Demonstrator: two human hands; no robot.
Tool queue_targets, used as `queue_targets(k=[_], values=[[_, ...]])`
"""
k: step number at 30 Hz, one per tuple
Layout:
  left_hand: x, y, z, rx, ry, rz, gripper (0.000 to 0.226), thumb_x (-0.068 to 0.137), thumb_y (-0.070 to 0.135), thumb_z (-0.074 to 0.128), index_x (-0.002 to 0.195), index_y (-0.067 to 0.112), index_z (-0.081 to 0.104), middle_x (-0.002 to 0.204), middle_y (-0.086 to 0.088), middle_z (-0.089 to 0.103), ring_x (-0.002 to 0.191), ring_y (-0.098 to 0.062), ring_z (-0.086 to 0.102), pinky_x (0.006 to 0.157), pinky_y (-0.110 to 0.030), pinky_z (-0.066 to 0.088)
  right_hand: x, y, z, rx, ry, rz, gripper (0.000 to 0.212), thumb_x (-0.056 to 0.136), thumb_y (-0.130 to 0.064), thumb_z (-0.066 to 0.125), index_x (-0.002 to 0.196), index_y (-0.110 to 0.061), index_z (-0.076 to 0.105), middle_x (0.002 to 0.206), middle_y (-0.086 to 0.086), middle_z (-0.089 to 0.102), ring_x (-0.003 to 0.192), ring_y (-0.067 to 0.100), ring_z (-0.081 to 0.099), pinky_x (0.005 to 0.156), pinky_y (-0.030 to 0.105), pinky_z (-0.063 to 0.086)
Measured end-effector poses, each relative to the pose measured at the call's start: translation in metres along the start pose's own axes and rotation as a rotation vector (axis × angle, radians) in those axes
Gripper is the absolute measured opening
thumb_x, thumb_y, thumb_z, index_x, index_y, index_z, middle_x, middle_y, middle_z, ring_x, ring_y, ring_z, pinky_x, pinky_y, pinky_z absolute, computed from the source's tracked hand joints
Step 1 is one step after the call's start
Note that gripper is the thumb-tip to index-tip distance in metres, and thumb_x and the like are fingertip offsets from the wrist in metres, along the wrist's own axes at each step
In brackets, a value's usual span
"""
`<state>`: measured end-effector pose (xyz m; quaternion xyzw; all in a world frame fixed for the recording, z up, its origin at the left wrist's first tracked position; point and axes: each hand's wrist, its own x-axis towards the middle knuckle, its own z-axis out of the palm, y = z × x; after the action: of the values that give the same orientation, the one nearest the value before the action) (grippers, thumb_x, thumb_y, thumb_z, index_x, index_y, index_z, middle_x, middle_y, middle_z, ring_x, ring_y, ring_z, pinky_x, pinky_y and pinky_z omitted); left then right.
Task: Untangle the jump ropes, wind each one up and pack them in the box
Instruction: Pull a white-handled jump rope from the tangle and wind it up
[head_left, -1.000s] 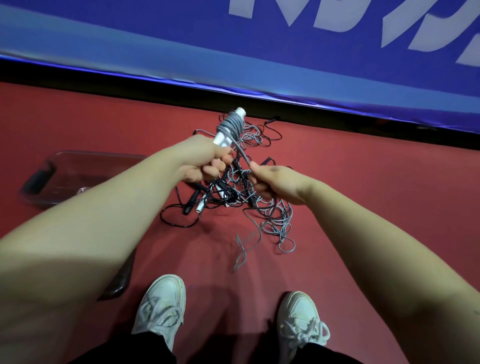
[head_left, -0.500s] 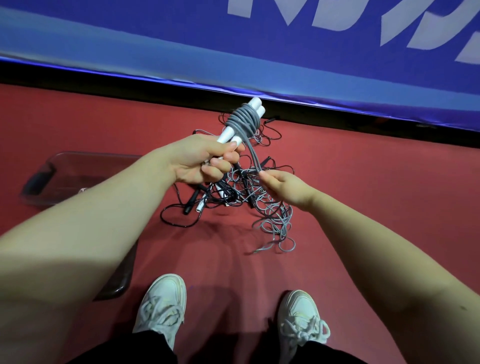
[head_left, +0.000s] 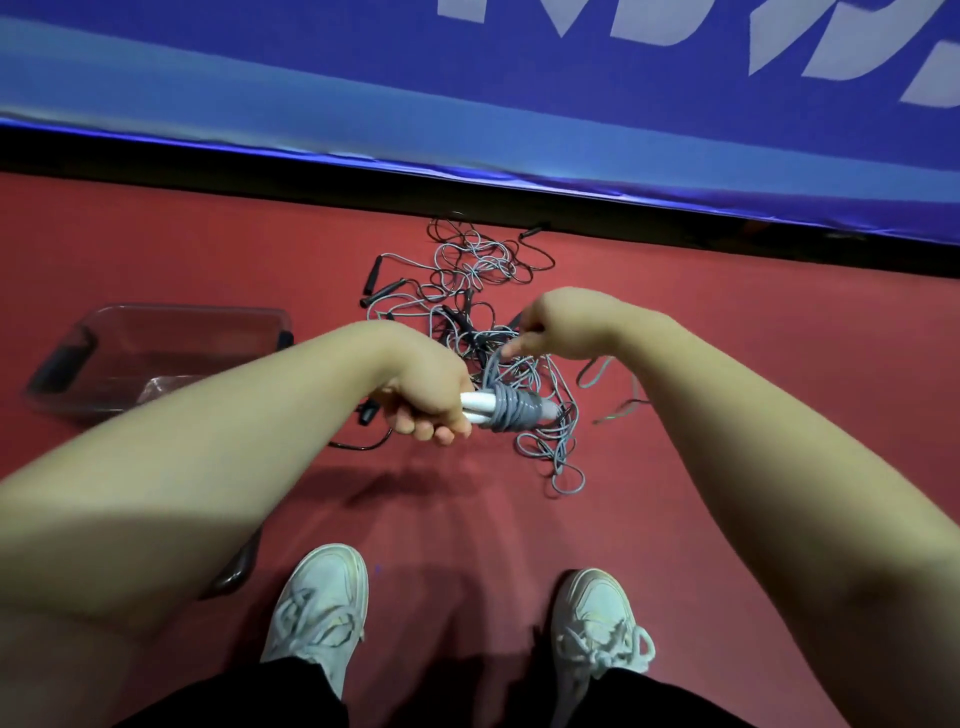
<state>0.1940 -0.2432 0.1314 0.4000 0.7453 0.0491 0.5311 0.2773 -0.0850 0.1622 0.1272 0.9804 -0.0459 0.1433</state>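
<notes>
Gripped two white handles (head_left: 475, 408) in left hand (head_left: 426, 400), fist clenched tight, handles level and pointing right. Had grey rope (head_left: 511, 413) coiled round handles just right of the fist. Pinched a strand of the same rope in right hand (head_left: 566, 322), on the far side of the coil, index finger stuck out to the left, other fingers curled. Ran that strand from the pinch straight down to the coil. Had loose grey loops trailing on red floor (head_left: 779, 291), near and right of the coil. Saw remaining tangle (head_left: 467, 280) of grey and black ropes on floor beyond both hands, near the blue banner (head_left: 467, 104). Saw clear box (head_left: 182, 310) on floor at left, partly behind left forearm; couldn't tell contents. Stood with white shoes (head_left: 322, 608) at near edge.
</notes>
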Motion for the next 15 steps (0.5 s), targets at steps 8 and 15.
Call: queue_targets(k=[8, 15], values=[[0.017, -0.002, -0.008, -0.174, 0.377, -0.08, 0.029, 0.1, 0.01, 0.037, 0.072, 0.011, 0.044, 0.054, -0.002, 0.047, 0.023, -0.008, 0.032, 0.032, -0.012, 0.028, -0.006, -0.04, -0.02, 0.014, 0.068, -0.009, 0.04, 0.098, -0.035, 0.041, 0.089, -0.002, 0.061, 0.067, 0.007, 0.049, 0.063, 0.023, 0.046, 0.046, 0.024, 0.033], [0.009, -0.025, -0.032, -0.863, 0.425, 0.09, 0.024, 0.101, 0.006, 0.038, 0.08, 0.016, 0.04, 0.062, 0.001, 0.041, 0.033, -0.001, 0.029, 0.029, -0.011, 0.017, -0.011, -0.034, 0.007, 0.67, -0.015, -0.021, 0.029, 0.101, -0.026, 0.038, 0.076, -0.018, 0.051, 0.061, -0.003, 0.046, 0.047, 0.01, 0.037, 0.04, 0.018, 0.032]])
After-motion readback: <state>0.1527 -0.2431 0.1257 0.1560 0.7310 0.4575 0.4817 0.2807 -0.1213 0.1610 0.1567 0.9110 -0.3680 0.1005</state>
